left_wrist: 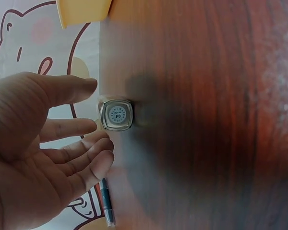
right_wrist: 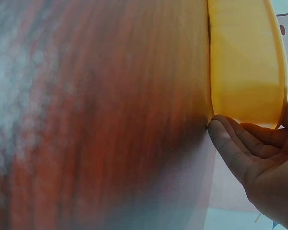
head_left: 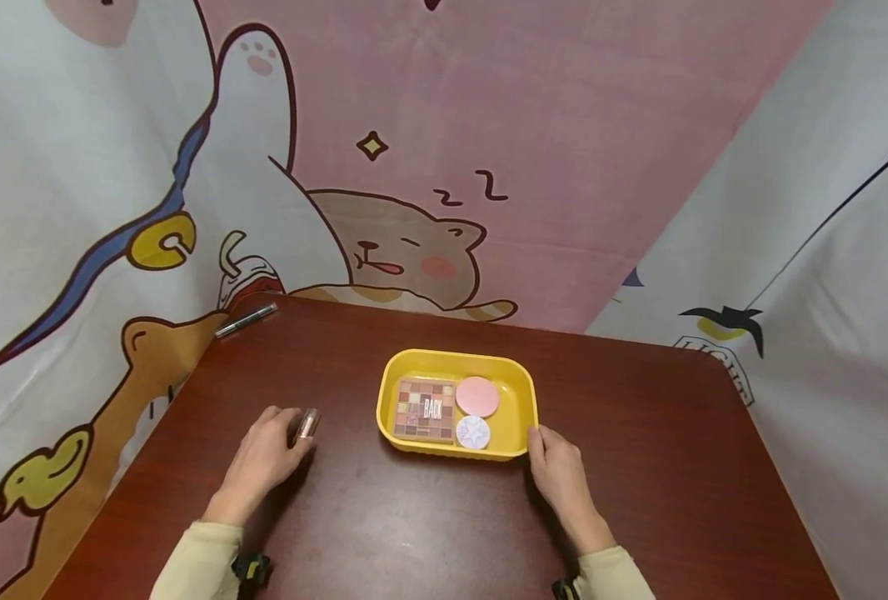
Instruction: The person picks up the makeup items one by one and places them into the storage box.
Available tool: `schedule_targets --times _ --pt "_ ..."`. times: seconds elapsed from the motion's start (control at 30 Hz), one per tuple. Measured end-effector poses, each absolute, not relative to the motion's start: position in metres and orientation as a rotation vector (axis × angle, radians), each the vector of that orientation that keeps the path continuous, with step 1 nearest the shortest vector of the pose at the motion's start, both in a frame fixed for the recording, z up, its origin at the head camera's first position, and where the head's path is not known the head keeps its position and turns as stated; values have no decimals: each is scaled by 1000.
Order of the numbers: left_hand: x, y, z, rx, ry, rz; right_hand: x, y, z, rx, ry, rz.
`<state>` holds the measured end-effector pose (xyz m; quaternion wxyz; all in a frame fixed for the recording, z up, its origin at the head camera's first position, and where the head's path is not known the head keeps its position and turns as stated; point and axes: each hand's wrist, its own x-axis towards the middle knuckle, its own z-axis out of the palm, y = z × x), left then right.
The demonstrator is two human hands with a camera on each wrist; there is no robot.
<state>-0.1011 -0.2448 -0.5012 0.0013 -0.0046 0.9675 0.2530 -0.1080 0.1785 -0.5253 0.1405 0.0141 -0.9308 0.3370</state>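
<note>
My left hand (head_left: 264, 454) is at a lipstick tube (head_left: 309, 422) on the table's left half. Thumb and fingers stand apart around it in the left wrist view, where the lipstick's square end with a round "04" label (left_wrist: 117, 115) faces the camera. A yellow tray (head_left: 522, 454) sits mid-table, holding an eyeshadow palette (head_left: 424, 410), a pink round compact (head_left: 477, 397) and a smaller pale disc with a star pattern (head_left: 473, 432). My right hand (head_left: 561, 475) grips the tray's near right corner, thumb by the rim, fingers against the outer wall (right_wrist: 247, 62).
A slim dark pen-like stick (head_left: 246, 320) lies at the table's far left corner. The dark red-brown wooden table (head_left: 639, 433) is backed by cloth printed with cartoon animals (head_left: 414, 242), which also hangs along both sides.
</note>
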Motion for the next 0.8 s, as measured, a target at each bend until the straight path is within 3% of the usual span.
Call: schedule_targets --times 0.8 --pt "-105 -246 -508 -17 3029 779 -108 178 -525 48 -2683 978"
